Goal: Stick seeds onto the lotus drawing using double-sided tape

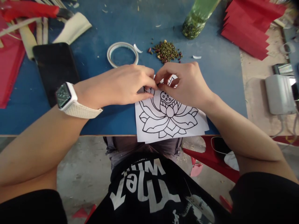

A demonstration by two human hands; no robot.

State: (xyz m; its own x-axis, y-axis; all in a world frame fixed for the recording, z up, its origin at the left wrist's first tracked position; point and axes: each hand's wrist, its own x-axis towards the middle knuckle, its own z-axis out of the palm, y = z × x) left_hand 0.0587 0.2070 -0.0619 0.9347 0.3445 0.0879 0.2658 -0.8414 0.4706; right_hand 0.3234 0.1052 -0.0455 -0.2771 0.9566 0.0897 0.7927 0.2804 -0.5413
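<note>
Lotus line drawing (170,112) on white paper is at center of the blue desk (91,126), near edge, bottom strip hanging past the edge at 6 o'clock. Second sheet (206,128) seems to sit under it, corner poking out at 4. Left hand (130,81) comes in from 10, fingers curled over the drawing's upper part; right hand (185,81) from 1, thumb and index drawn together. Fingertips meet around 11. Right grip looks like a pinch, but contents are hidden, if any; can't tell if left grip has anything either. Around the drawing: bean pile (167,51) at 12, tape roll (109,56) at 10–11 close to left knuckles, bottle (193,28) between 12 and 1, phone (56,70) between 9 and 10. Risks, my read: lap or shirt catches the overhang and drags the sheet; stacked paper slides if pressed sideways; right knuckles are just below the loose beans, so a careless lift could scatter them; left hand could nudge the tape roll. Anything tiny in that pinch would drop if it slackens.
</note>
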